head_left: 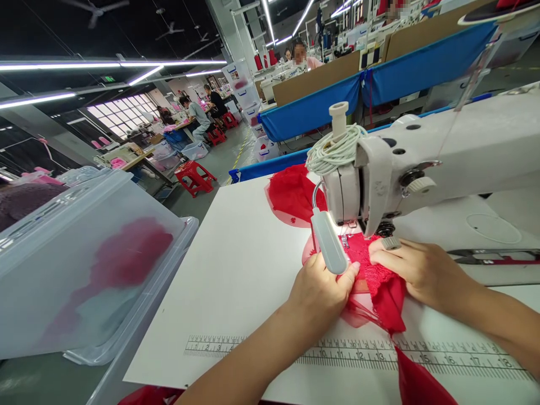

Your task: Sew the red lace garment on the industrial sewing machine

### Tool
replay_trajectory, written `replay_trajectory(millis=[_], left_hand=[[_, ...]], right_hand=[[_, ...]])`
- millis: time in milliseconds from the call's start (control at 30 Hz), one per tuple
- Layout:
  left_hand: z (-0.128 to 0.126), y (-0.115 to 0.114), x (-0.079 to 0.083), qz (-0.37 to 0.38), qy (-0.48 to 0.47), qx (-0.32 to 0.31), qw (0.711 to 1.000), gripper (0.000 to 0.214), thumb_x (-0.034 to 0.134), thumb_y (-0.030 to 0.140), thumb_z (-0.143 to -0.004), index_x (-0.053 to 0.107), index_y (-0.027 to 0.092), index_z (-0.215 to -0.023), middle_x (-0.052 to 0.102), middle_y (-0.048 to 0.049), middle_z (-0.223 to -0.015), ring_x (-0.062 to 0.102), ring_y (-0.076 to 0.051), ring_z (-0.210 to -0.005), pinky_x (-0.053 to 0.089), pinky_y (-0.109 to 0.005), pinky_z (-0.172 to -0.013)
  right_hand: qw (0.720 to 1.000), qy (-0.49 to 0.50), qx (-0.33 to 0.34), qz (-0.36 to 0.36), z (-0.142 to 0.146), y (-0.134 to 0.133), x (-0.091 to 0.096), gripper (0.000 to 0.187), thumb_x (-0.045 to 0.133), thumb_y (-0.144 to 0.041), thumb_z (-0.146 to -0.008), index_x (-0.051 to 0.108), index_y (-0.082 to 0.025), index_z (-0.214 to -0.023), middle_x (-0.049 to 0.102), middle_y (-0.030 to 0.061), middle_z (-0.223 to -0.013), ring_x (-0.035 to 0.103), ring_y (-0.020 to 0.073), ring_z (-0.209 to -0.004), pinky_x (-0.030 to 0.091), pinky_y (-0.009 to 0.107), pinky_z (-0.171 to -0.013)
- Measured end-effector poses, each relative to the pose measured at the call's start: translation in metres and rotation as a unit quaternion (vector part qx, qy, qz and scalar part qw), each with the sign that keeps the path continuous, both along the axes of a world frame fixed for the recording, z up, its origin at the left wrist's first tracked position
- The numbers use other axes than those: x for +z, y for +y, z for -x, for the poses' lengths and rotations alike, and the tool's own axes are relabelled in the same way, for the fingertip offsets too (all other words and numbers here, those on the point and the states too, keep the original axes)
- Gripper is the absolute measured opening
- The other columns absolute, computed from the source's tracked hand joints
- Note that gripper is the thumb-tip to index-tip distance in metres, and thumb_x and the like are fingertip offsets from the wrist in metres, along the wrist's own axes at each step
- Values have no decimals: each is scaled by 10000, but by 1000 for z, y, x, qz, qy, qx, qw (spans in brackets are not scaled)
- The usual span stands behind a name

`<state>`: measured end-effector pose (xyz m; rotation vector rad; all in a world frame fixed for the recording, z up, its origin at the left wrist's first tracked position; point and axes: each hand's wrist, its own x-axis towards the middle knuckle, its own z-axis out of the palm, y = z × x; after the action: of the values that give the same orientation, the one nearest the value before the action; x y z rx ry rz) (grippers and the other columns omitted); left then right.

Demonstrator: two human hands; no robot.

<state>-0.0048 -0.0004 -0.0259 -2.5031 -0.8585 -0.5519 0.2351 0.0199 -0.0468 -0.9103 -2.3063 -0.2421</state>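
A printed ruler (358,354) was seen nearest, at six o'clock on the white table (236,270). Beyond it, the red lace fabric (379,287) was pressed flat under both hands: the left hand (320,292) at nine o'clock of it, the right hand (415,267) at three, fingers spread rather than clasped. At twelve o'clock stood the sewing machine (379,174). A fingertip could be caught, judging by how closely the needle area was approached.

One head-worn camera looks forward and down, tilted, close over the table (236,270) and the sewing machine (422,169). Both hands sit near the lower edge; the workshop recedes behind, upper left.
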Motion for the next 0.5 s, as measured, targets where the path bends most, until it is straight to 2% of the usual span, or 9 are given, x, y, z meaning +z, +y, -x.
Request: replay_trajectory(millis=[167, 267, 367, 433, 500], left_hand=[[4, 2, 8, 31, 18, -9, 999, 316, 551, 85, -953, 676, 173, -1230, 723, -127, -971, 635, -198, -733, 537, -346, -642], [4, 4, 13, 20, -2, -29, 999, 288, 540, 81, -950, 692, 170, -1177, 727, -111, -952, 637, -211, -769, 548, -378, -703], [4, 5, 18, 28, -38, -46, 998, 262, 535, 119, -934, 704, 163, -1130, 723, -109, -943, 643, -245, -841, 560, -454, -810], [3, 7, 21, 55, -44, -53, 996, 209, 549, 175, -913, 714, 164, -1041, 708, -120, -974, 645, -282, -941, 545, -507, -893], [2, 10, 23, 103, -28, -60, 992, 173, 523, 147, -894, 695, 170, -891, 685, -127, -1009, 639, -291, -989, 554, -475, -870]], right_hand=[[1000, -13, -6, 24, -2, 1, 1, 316, 380, 42, -730, 527, -231, -789, 660, 28, -814, 546, 183, -686, 290, 308, -508], [998, -27, -3, 50, -2, 0, 2, 354, 423, -9, -696, 582, -240, -912, 680, 41, -883, 576, 200, -701, 319, 309, -513], [998, -24, 0, 53, -2, 0, 3, 408, 421, -17, -731, 609, -241, -1015, 680, 41, -873, 579, 198, -662, 352, 301, -518], [999, -3, 1, 39, -1, 0, 3, 369, 382, 3, -785, 616, -236, -943, 678, 46, -860, 575, 181, -619, 353, 293, -501], [998, 25, -4, 57, 0, 1, 7, 314, 364, -19, -843, 593, -232, -830, 674, 56, -838, 577, 174, -591, 375, 289, -488]])
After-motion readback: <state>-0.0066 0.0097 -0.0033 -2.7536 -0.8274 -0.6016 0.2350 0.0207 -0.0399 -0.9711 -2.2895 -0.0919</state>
